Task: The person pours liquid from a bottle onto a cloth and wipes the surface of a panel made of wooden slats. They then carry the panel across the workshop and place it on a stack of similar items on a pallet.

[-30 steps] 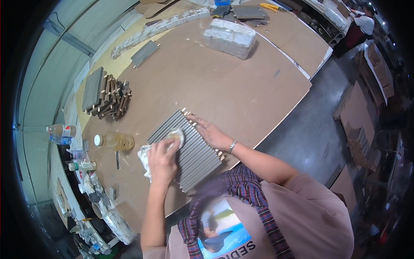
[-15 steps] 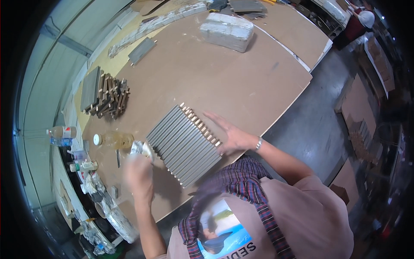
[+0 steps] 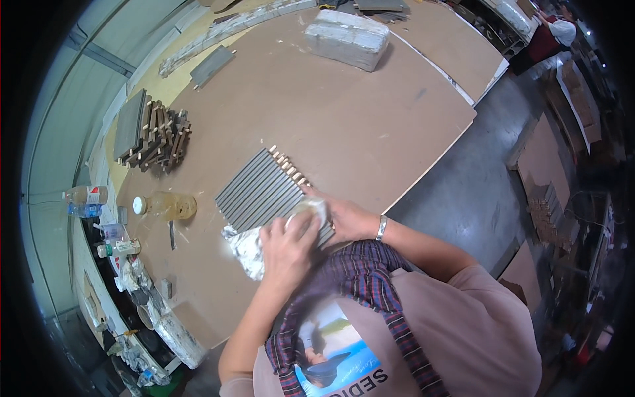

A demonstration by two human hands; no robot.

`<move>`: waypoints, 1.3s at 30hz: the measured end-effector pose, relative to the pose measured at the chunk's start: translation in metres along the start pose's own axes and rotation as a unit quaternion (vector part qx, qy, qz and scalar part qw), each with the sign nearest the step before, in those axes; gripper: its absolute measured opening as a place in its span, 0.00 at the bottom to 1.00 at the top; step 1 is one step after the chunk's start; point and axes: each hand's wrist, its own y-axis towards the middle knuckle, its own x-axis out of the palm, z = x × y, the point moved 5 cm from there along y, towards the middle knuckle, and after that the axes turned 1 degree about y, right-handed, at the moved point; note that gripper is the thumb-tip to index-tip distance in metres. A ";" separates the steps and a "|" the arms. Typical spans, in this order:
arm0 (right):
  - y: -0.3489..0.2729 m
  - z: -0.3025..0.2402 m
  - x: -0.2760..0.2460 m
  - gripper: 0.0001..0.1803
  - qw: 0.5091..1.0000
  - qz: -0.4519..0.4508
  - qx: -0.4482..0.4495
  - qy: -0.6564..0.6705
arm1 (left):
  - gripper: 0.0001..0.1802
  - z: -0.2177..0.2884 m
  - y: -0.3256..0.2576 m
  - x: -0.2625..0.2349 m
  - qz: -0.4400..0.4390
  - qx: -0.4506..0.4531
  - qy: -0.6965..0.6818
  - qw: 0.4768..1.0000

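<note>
A row of narrow grey slats point(image 3: 254, 188) lies side by side on the table, with pale dowels point(image 3: 289, 164) sticking out of their right ends. My left hand point(image 3: 289, 248) is closed on a crumpled white rag point(image 3: 248, 250) and presses it over the near slats. Part of the rag bunches up between my two hands. On the right, my right hand point(image 3: 350, 218) grips the near right end of the slats, beside the dowels. Some of its fingers are hidden by the rag.
A capped bottle of yellowish liquid point(image 3: 165, 206) lies left of the slats. Farther left are stacked doweled slats point(image 3: 155, 135) and a grey panel point(image 3: 212, 66). A wrapped white block point(image 3: 347, 40) sits at the back. The table edge point(image 3: 430, 164) runs along the right; another person point(image 3: 546, 40) stands beyond.
My left hand has swung right with the rag, from beside the slats onto them. My right hand's spread fingers have drawn in toward the near end of the slats.
</note>
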 end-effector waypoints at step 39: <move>0.231 -0.131 0.089 0.12 0.963 -0.187 0.097 -0.166 | 0.06 -0.164 -0.306 -0.089 0.487 -0.462 -0.296 0.680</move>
